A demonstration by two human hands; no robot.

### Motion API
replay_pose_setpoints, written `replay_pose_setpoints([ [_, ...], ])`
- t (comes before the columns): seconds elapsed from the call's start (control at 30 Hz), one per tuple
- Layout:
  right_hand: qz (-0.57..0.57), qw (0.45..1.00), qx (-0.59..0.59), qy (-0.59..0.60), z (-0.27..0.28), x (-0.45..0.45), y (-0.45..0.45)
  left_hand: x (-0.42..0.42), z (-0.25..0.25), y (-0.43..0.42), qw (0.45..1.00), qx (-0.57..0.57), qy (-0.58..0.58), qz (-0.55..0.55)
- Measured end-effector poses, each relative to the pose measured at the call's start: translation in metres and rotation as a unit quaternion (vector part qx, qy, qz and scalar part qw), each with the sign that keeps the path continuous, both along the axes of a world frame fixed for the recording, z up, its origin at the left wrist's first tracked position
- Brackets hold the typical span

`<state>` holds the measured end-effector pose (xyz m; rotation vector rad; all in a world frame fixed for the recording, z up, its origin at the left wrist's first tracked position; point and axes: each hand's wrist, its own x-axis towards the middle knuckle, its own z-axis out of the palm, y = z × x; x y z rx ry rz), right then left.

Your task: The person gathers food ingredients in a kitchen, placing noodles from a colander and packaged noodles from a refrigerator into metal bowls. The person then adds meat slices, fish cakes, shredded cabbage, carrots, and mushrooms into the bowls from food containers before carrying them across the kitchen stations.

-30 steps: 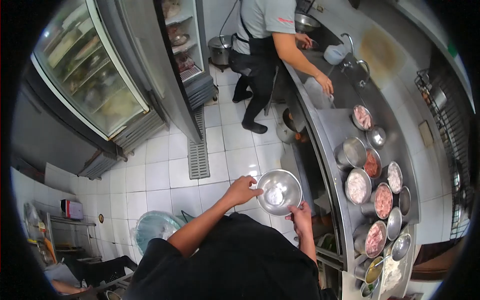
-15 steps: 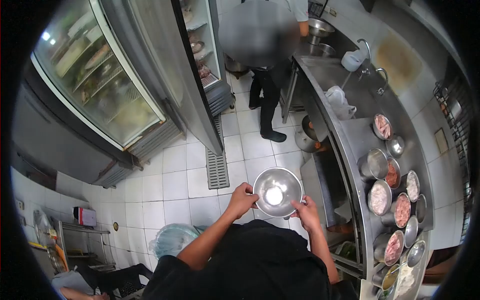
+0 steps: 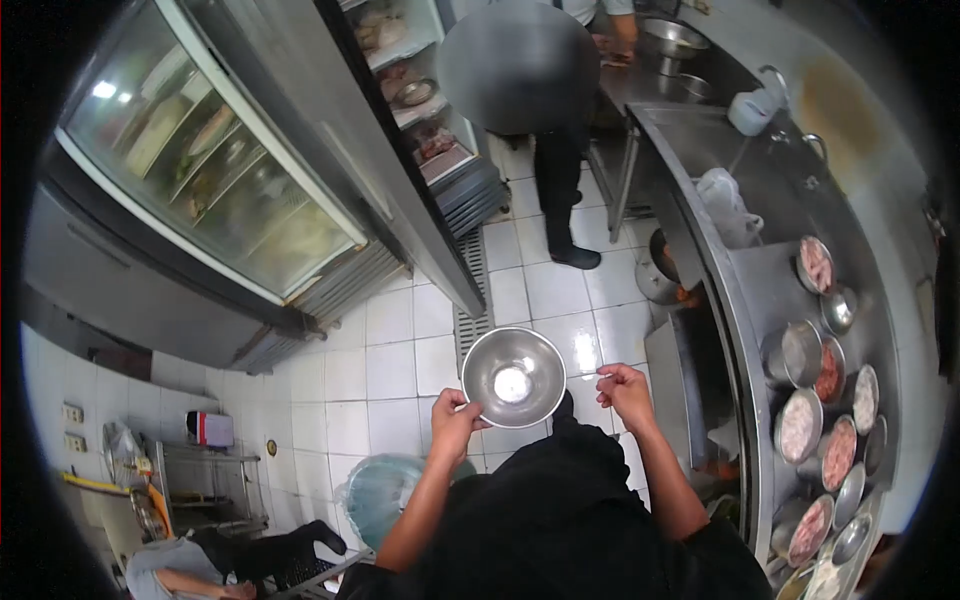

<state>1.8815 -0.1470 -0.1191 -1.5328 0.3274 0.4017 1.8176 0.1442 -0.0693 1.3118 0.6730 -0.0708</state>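
Since half a second ago, our right hand [image 3: 625,392] has come off the metal bowl [image 3: 513,378], which now sits more toward our left. Our left hand [image 3: 457,425] alone grips it, thumb and fingers pinched on the near left rim. Our right hand is half curled with nothing in it, just beside the opposite edge and apart from it. Mouth up, the bowl is in front of our body above the tiled floor [image 3: 390,375]; glare whitens its base, so we can't quite tell whether anything lies inside. Tiles run ahead between the grey door [image 3: 385,190] and the steel counter [image 3: 765,275], toward a co-worker [image 3: 560,190]. Near our left forearm, the lined bin [image 3: 375,495] narrows that side.
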Motion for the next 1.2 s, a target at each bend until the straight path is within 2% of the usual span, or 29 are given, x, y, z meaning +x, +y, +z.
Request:
replay_pose_setpoints([
  [0.17,0.077,0.996,-0.011,-0.038,0.009,0.075,0.029,0.010,0.001,0.014,0.997,0.005,0.001,0.082],
  [0.3,0.156,0.979,-0.034,-0.124,0.020,0.142,0.067,0.015,0.021,0.015,0.983,0.005,-0.026,0.183],
  [0.4,0.181,0.926,-0.100,-0.317,0.028,0.191,0.110,0.015,0.027,0.020,0.966,0.012,-0.039,0.256],
  [0.47,0.183,0.904,-0.109,-0.372,0.089,0.205,0.147,0.009,0.027,0.023,0.952,0.011,-0.047,0.302],
  [0.57,0.164,0.878,-0.097,-0.440,0.146,0.220,0.200,-0.007,0.017,0.033,0.935,-0.009,-0.060,0.348],
  [0.7,0.129,0.826,-0.108,-0.537,0.180,0.231,0.262,-0.019,0.017,0.045,0.919,-0.018,-0.069,0.387],
  [0.8,0.125,0.821,-0.091,-0.549,0.187,0.233,0.293,-0.029,0.015,0.061,0.908,-0.017,-0.083,0.411],
  [0.97,0.045,0.801,-0.117,-0.585,0.178,0.230,0.321,-0.056,0.005,0.101,0.894,-0.022,-0.075,0.440],
  [1.13,0.021,0.817,-0.138,-0.560,0.176,0.222,0.331,-0.071,0.000,0.151,0.907,-0.021,-0.077,0.413],
  [1.2,0.004,0.803,-0.152,-0.576,0.173,0.221,0.331,-0.074,0.008,0.166,0.913,-0.009,-0.077,0.400],
])
